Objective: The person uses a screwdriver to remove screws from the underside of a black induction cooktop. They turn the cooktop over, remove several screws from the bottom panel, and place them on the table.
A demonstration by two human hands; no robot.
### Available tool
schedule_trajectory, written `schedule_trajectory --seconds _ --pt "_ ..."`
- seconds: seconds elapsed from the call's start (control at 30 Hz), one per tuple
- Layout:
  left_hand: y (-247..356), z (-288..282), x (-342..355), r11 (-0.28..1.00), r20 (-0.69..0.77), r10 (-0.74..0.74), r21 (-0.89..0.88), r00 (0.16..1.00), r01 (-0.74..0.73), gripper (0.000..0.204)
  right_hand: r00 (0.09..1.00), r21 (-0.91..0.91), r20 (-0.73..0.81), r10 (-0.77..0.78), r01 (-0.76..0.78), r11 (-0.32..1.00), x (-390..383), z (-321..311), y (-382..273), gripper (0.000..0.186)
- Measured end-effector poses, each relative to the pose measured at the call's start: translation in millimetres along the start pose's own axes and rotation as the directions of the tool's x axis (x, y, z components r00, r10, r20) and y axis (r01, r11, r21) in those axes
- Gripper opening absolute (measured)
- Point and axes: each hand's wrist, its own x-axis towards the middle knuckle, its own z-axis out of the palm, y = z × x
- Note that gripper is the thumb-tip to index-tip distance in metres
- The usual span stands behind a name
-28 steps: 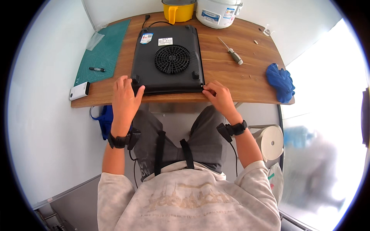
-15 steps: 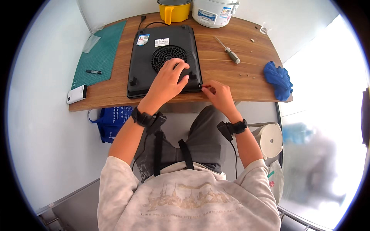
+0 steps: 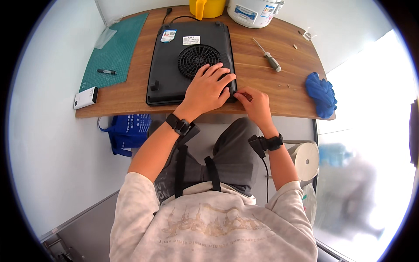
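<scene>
A black induction cooker (image 3: 168, 59) lies upside down along the near edge of the wooden table, its round fan grille (image 3: 199, 60) and two stickers facing up. My left hand (image 3: 204, 91) rests on its underside below the grille, fingers spread and holding nothing. At the near right corner, my right hand (image 3: 256, 105) has thumb and forefinger pinched together against the cooker's edge. Whatever sits between those fingertips is too small to make out. A screwdriver (image 3: 273, 62) with a grey-green handle lies to the right of the cooker, and small screw-like bits (image 3: 288, 86) lie nearer.
At the back stand a yellow pot (image 3: 209, 8) and a white rice cooker (image 3: 251, 15). A green cutting mat (image 3: 115, 52) with a pen (image 3: 107, 71) covers the left side, beside a white power bank (image 3: 86, 98). A crumpled blue cloth (image 3: 321, 96) lies at the right edge.
My left hand has moved right and flattened onto the cooker near its right corner. My right hand stays pinched at that corner. The whole view has shifted slightly.
</scene>
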Motion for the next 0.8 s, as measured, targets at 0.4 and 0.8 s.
schedule_trajectory --seconds 0.4,0.8 --pt "-0.6 2.3 -3.0 0.995 -0.017 0.066 0.078 0.998 -0.065 0.034 0.997 0.036 -0.061 0.037 -0.035 0.999 -7.8 6.9 4.1 0.011" --pt "-1.7 4.9 -4.9 0.996 -0.043 0.059 0.067 0.997 -0.056 0.032 0.977 -0.005 -0.140 -0.162 0.163 0.987 -14.6 15.2 2.9 0.009"
